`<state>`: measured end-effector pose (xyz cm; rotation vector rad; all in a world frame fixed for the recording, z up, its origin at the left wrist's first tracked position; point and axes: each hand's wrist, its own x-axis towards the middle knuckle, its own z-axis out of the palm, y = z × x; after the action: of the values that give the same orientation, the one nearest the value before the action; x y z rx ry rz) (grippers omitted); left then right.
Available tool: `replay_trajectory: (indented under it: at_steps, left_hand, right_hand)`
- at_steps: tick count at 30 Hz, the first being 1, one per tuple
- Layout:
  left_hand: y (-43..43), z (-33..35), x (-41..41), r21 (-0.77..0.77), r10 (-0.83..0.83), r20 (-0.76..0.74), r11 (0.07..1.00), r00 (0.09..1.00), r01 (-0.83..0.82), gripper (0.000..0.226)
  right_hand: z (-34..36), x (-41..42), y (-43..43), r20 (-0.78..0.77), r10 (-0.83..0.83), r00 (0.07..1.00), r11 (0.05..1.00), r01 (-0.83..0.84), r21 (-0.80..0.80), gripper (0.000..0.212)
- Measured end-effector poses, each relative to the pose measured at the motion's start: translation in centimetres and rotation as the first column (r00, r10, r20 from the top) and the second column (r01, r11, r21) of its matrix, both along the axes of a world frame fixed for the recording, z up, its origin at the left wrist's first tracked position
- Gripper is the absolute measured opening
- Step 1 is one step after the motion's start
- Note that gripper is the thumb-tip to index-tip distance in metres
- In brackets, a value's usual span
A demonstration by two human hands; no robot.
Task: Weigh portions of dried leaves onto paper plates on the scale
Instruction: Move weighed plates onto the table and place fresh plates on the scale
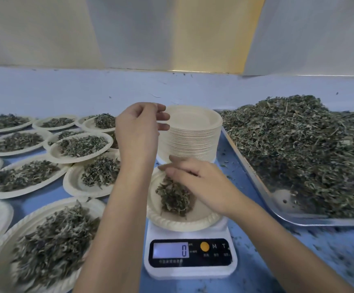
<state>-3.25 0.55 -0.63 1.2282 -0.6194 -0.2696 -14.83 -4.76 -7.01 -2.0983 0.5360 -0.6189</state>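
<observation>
Dried leaves lie heaped in the metal tray along the right edge of the counter. Filled plates cover the counter's left side. The stack of empty paper plates stands at centre, just behind the scale, which sits toward the near edge. One paper plate rests on the scale and carries a small portion. The display reads 0.

Your left grip pinches the left rim of the top plate of the stack between thumb and fingers. Your right grip is over the far rim of the plate on the scale, fingers curled downward; whether it holds leaves cannot be determined.

The portion lies directly beneath the right grip, toward the near edge from its fingertips. The tray's leaves lie to that grip's right and well apart from the left grip. The right grip is the nearer, so any top-up is probably best taken with it, moving sideways toward the right edge and back.
</observation>
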Motion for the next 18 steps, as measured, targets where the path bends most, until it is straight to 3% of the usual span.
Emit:
replay_trajectory:
  at_steps: [5, 13, 18]
  left_hand:
    - [-0.2, -0.1, -0.3, 0.011, -0.02, 0.008, 1.0, 1.0, 0.02, 0.025]
    - [-0.3, -0.4, -0.5, 0.029, -0.034, 0.026, 0.999, 0.999, 0.033, 0.024]
    - [-0.5, -0.5, -0.5, 0.03, -0.026, 0.034, 0.999, 0.999, 0.025, 0.025]
  right_hand:
    - [0.7, -0.5, -0.8, 0.174, 0.015, 0.985, 0.983, -0.046, 0.175, 0.027]
    - [0.0, -0.8, -1.2, 0.133, 0.079, 0.988, 0.966, -0.108, 0.233, 0.035]
    - [0.5, -0.3, -1.4, 0.262, -0.092, 0.961, 0.949, 0.004, 0.316, 0.039]
